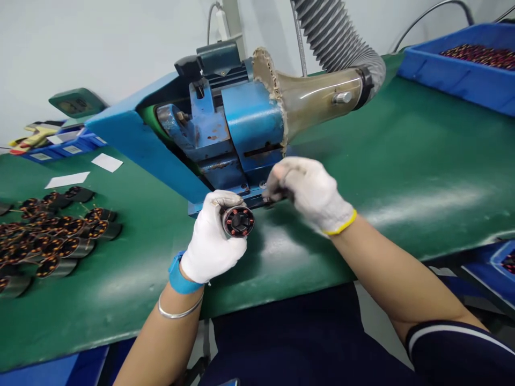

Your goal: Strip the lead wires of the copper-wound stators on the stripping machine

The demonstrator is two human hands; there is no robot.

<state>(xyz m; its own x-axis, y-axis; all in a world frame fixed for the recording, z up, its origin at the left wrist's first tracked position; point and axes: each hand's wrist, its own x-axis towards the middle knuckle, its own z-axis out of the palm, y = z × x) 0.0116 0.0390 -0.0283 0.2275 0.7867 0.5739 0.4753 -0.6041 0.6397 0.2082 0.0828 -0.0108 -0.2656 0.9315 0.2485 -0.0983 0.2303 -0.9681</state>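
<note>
My left hand (pixel 211 241), in a white glove, is closed around a motor stator (pixel 238 221), a short metal cylinder. Its end faces up toward me, with copper windings around a dark centre. My right hand (pixel 308 190) wears a white glove with a yellow cuff and dark-stained fingertips. Its fingers are bent together beside the front base of the blue machine (pixel 253 115); what they hold, if anything, I cannot make out. A short gap separates the two hands.
Several wound stators (pixel 60 233) stand on the green tabletop (pixel 140 289) at left. A clear funnel (pixel 317 99) joins the machine to a grey hose (pixel 338 35). Blue bins (pixel 462 80) hold small red parts at right. Paper slips (pixel 107 162) lie back left.
</note>
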